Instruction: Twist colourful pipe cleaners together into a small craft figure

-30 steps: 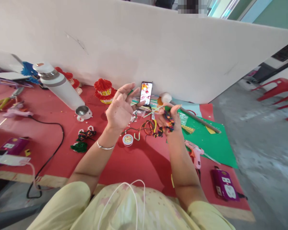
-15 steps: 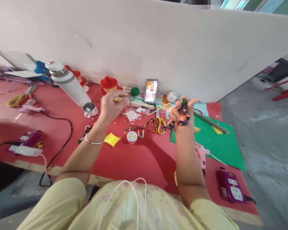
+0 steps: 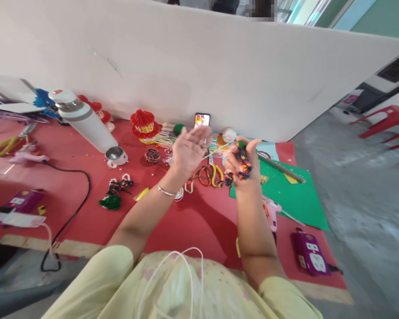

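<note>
My left hand [image 3: 190,153] is open above the middle of the table, palm up and fingers stretched out, with nothing in it. My right hand [image 3: 243,163] holds a knotted strip of multicoloured yarn [image 3: 244,166] with a green top; its fingers are curled and the thumb sticks out. The strip lies along the palm, and its lower end hangs past the wrist. Between and below the hands are yellow-handled scissors [image 3: 217,176]. A small bundle of dark multicoloured yarn [image 3: 153,155] lies left of my left hand, near white beads [image 3: 169,160] partly hidden by it.
A phone [image 3: 202,119] leans on the white partition [image 3: 186,66]. On the red table stand a white flask [image 3: 86,122], a steel-lined cup [image 3: 115,156] and a red yarn piece [image 3: 143,124]. A pink glue gun [image 3: 271,212] and purple power box [image 3: 311,253] lie right.
My left hand has turned from bent fingers to an open palm and moved right. The dark yarn bundle now shows left of it. My right hand keeps hold of the yarn strip; the view has shifted slightly.
</note>
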A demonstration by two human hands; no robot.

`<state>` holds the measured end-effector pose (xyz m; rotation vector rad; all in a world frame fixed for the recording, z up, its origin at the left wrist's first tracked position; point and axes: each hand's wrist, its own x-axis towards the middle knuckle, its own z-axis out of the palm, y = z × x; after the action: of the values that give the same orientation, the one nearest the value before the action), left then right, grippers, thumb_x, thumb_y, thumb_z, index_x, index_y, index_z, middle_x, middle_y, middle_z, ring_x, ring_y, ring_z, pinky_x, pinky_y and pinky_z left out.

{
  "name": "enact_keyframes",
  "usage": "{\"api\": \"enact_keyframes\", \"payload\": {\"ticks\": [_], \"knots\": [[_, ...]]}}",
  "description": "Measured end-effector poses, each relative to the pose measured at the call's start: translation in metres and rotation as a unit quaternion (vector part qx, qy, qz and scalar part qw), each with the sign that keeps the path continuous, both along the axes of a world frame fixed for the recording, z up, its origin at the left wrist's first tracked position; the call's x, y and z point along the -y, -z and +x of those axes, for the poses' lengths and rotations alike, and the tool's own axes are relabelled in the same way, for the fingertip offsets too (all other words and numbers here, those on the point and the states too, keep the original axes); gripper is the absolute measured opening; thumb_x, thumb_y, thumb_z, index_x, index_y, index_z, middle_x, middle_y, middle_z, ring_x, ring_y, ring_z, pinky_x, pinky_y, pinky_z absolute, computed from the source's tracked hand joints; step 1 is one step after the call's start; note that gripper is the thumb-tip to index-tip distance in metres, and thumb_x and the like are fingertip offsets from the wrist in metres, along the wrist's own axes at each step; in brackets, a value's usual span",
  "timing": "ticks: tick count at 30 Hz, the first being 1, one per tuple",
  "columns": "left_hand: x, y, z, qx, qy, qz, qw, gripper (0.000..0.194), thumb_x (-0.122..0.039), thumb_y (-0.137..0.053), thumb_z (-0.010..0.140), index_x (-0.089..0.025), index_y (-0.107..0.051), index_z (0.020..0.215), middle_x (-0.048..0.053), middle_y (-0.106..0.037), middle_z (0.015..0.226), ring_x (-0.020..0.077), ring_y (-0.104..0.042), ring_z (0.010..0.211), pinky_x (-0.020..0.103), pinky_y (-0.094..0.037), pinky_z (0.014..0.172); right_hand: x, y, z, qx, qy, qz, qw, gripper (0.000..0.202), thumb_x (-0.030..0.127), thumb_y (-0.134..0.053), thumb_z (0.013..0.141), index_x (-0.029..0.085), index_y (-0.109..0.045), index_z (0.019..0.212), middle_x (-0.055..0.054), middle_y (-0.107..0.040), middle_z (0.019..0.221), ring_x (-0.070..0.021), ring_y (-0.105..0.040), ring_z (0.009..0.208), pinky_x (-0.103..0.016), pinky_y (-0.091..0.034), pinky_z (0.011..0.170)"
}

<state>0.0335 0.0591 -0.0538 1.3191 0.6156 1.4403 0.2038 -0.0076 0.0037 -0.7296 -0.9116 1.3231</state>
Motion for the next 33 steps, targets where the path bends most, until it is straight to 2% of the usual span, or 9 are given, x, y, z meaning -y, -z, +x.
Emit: {"api": "enact_keyframes", "payload": {"ticks": [4,9,13,16,19,21,24,27,33], "knots": [[-0.014,-0.009,-0.045,-0.02,-0.052,0.053,0.997,0.085,-0.085,-0.027,0.101,-0.027,-0.067,0.147,0.019,-0.072,0.146,0.0344,-0.072,0.131,0.043,-0.068,0.077,0.0,0.003,0.003,0.013,0.014,-0.007,1.0,0.05,0.082,-0.077,0.078,0.034,-0.078,0.089,0.004,-0.068,0.074,-0.0014,-0.023,0.04,-0.023,-0.019,0.038],[0.01,-0.023,-0.055,-0.041,0.051,0.061,0.996,0.075,-0.082,-0.023,0.104,-0.039,-0.067,0.146,0.011,-0.064,0.159,0.0331,-0.078,0.116,0.033,-0.06,0.047,-0.002,0.002,0.001,-0.02,0.004,-0.007,1.0,0.05,0.079,-0.084,0.073,0.031,-0.078,0.089,0.006,-0.068,0.073,0.0,-0.024,0.038,-0.021,-0.017,0.036],[0.032,-0.025,-0.033,-0.163,0.142,0.156,0.964,0.071,-0.081,-0.045,0.1,-0.035,-0.066,0.151,0.012,-0.056,0.168,0.0362,-0.071,0.134,0.04,-0.069,0.071,-0.007,0.007,-0.004,-0.033,-0.003,0.007,0.999,0.055,0.079,-0.087,0.068,0.029,-0.076,0.089,0.009,-0.066,0.064,0.0008,-0.02,0.033,-0.021,-0.015,0.033],[0.038,-0.019,-0.019,-0.217,0.074,0.23,0.946,0.077,-0.079,-0.046,0.102,-0.026,-0.062,0.155,0.018,-0.06,0.163,0.0382,-0.059,0.148,0.053,-0.06,0.109,-0.008,0.018,-0.009,0.005,0.028,0.025,0.999,0.056,0.08,-0.084,0.072,0.029,-0.077,0.094,0.005,-0.073,0.066,-0.0037,-0.033,0.033,-0.023,-0.027,0.033],[0.039,-0.014,-0.013,-0.247,-0.004,0.231,0.941,0.072,-0.075,-0.044,0.105,-0.02,-0.066,0.146,0.02,-0.074,0.142,0.0367,-0.07,0.133,0.057,-0.052,0.116,-0.006,0.028,-0.015,0.063,0.081,0.07,0.992,0.054,0.078,-0.078,0.081,0.027,-0.081,0.1,-0.002,-0.082,0.079,-0.0146,-0.066,0.052,-0.031,-0.058,0.052],[0.04,-0.013,-0.013,-0.236,-0.053,0.221,0.945,0.065,-0.074,-0.047,0.104,-0.02,-0.07,0.131,0.016,-0.081,0.118,0.032,-0.076,0.114,0.054,-0.053,0.111,-0.005,0.031,-0.018,0.099,0.117,0.129,0.98,0.05,0.074,-0.074,0.087,0.027,-0.083,0.101,-0.004,-0.086,0.091,-0.023,-0.081,0.081,-0.042,-0.07,0.082],[0.043,-0.018,-0.013,-0.197,-0.112,0.214,0.95,0.054,-0.071,-0.052,0.104,-0.021,-0.07,0.099,0.008,-0.077,0.094,0.0234,-0.075,0.092,0.049,-0.055,0.105,-0.004,0.032,-0.021,0.153,0.156,0.233,0.948,0.043,0.07,-0.071,0.092,0.031,-0.085,0.103,-0.004,-0.087,0.113,-0.028,-0.08,0.116,-0.05,-0.063,0.112],[0.049,-0.028,-0.014,-0.225,-0.146,0.245,0.932,0.055,-0.066,-0.056,0.105,-0.02,-0.069,0.077,0.008,-0.077,0.095,0.0219,-0.073,0.096,0.047,-0.053,0.107,-0.006,0.034,-0.021,0.203,0.18,0.285,0.919,0.043,0.07,-0.067,0.095,0.033,-0.085,0.104,-0.004,-0.085,0.12,-0.0282,-0.079,0.12,-0.053,-0.063,0.112],[0.055,-0.036,-0.007,-0.15,-0.123,0.178,0.965,0.042,-0.058,-0.085,0.087,-0.019,-0.084,0.103,0.011,-0.08,0.106,0.0157,-0.069,0.08,0.029,-0.055,0.068,-0.009,0.038,-0.019,0.234,0.189,0.346,0.889,0.028,0.057,-0.068,0.1,0.04,-0.083,0.116,-0.002,-0.083,0.124,-0.0243,-0.078,0.118,-0.052,-0.064,0.107]]}}
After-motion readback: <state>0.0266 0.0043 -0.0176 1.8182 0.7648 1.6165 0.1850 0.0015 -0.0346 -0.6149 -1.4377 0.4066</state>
